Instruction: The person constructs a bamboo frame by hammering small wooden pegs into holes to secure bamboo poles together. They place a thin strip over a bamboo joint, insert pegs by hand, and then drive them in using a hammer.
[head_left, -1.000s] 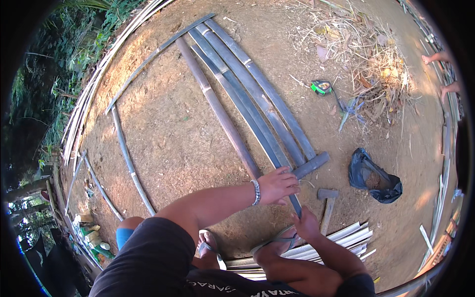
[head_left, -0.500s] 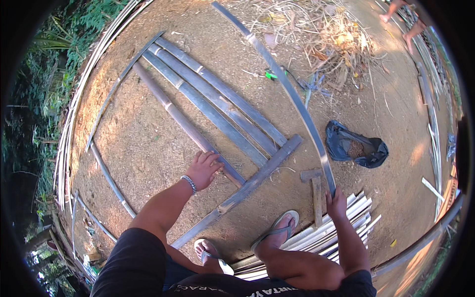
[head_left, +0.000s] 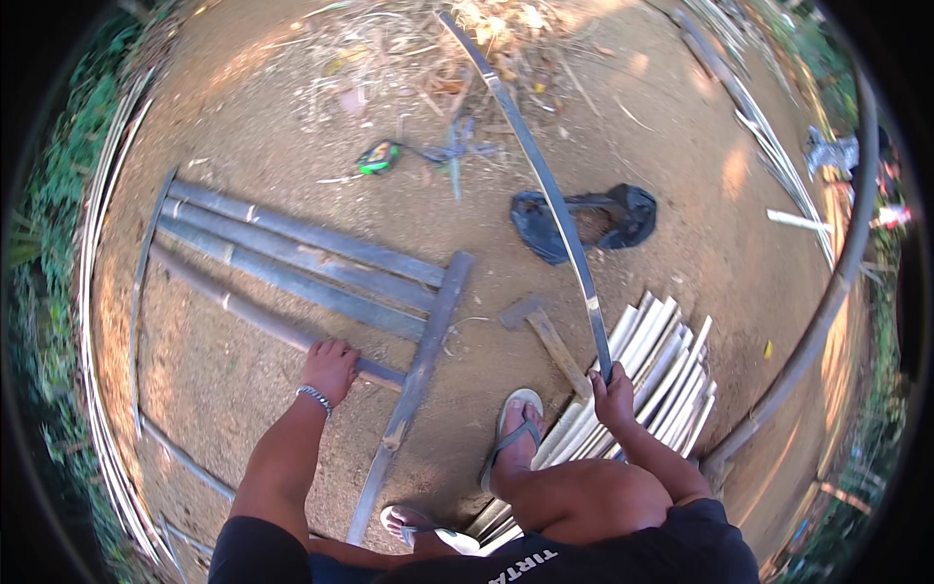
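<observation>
My right hand (head_left: 613,395) is closed round the near end of a long, dark bamboo strip (head_left: 545,173), which rises away from me and bows slightly. My left hand (head_left: 331,371) lies over a bamboo pole (head_left: 243,310) on the ground, its fingers curled across the top. Beyond that pole, several split bamboo slats (head_left: 321,255) lie side by side. Their near ends meet a bamboo crosspiece (head_left: 424,355); at their far ends runs a thin strip (head_left: 143,282).
A hammer (head_left: 556,348) lies by a bundle of pale bamboo strips (head_left: 647,375) beside my sandalled foot (head_left: 514,440). Farther off are a black plastic bag (head_left: 545,234), a green tape measure (head_left: 377,158) and dry shavings (head_left: 389,68). A thick curved pole (head_left: 817,346) stands at right.
My view has swung to the right, so the bamboo frame now sits farther left. My left hand has gone from lying spread on the pole to curling over it. The right still holds the strip.
</observation>
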Action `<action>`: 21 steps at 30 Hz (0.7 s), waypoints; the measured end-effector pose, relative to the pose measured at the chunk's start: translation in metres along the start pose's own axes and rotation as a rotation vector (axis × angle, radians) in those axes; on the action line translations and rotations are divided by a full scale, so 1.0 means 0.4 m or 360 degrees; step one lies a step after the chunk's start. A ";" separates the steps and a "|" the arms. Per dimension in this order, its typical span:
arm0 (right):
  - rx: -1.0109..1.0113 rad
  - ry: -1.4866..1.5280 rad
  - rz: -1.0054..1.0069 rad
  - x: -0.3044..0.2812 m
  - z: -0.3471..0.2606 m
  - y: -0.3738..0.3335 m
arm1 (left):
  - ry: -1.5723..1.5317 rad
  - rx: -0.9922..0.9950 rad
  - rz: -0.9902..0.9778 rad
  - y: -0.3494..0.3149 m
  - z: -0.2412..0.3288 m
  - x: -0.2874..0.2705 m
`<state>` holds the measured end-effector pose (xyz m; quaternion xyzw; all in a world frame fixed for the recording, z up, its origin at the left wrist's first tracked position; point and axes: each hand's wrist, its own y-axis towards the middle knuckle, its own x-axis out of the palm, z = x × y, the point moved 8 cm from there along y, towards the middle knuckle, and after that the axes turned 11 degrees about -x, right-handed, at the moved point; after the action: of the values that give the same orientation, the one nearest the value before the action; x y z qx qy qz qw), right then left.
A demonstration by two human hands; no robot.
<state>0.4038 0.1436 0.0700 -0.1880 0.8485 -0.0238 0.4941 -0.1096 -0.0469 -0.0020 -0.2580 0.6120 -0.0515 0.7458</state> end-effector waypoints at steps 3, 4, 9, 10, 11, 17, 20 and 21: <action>0.0133 0.0056 0.0201 -0.046 0.061 -0.131 | 0.0068 0.0048 -0.0020 0.006 0.021 -0.013; 0.0349 0.0043 0.0166 -0.060 0.068 -0.180 | 0.0061 0.0070 -0.0039 0.011 0.025 -0.017; 0.0526 0.0050 0.0404 -0.060 0.117 -0.377 | 0.0062 0.0158 -0.0072 0.019 0.011 -0.029; 0.0522 0.0014 0.0466 -0.068 0.114 -0.403 | 0.0063 0.0167 -0.0071 0.023 0.007 -0.033; 0.0551 0.0065 0.0494 -0.073 0.128 -0.432 | 0.0085 0.0158 -0.0071 0.021 0.003 -0.031; 0.0767 0.0158 0.0686 -0.137 0.171 -0.595 | 0.0124 0.0132 -0.0102 0.030 0.005 -0.031; 0.0843 0.0170 0.0711 -0.138 0.163 -0.677 | 0.0086 0.0203 -0.0081 0.033 0.010 -0.033; 0.0868 0.0173 0.0708 -0.140 0.160 -0.701 | 0.0088 0.0186 -0.0110 0.033 0.010 -0.028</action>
<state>0.5654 -0.0881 0.1474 0.1419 0.8561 -0.1513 0.4734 -0.1118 -0.0297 0.0024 -0.2335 0.6191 -0.1198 0.7402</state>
